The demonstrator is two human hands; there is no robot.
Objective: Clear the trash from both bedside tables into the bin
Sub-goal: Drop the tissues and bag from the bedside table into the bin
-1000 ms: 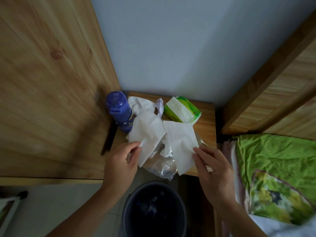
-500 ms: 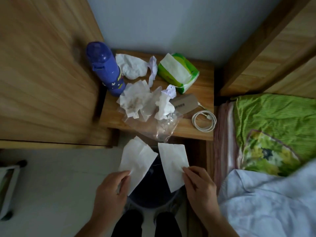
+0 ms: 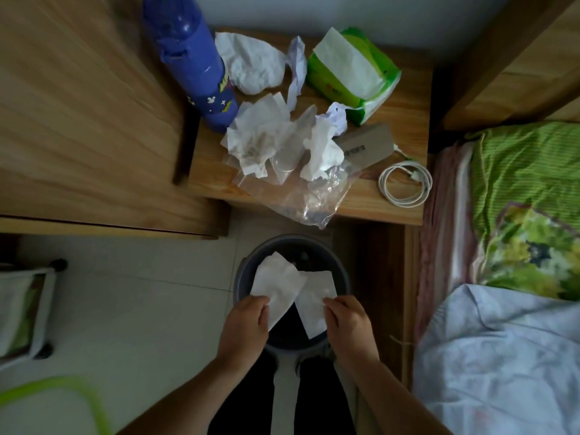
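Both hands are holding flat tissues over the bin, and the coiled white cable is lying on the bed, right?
Not quite: the head view shows the coiled white cable on the bedside table. The left hand and right hand do hold flat tissues over the bin.

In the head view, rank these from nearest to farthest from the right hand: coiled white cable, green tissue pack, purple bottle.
From the right hand:
1. Coiled white cable, table's near right corner.
2. Green tissue pack, back right of the table.
3. Purple bottle, far back left, against the wardrobe.

Blue star-print bottle (image 3: 194,62) upper left; green/white tissue pack (image 3: 353,69) top centre; green striped, floral pillow (image 3: 530,196) right; white tissues (image 3: 293,288) over dark grey bin (image 3: 243,271), centre.
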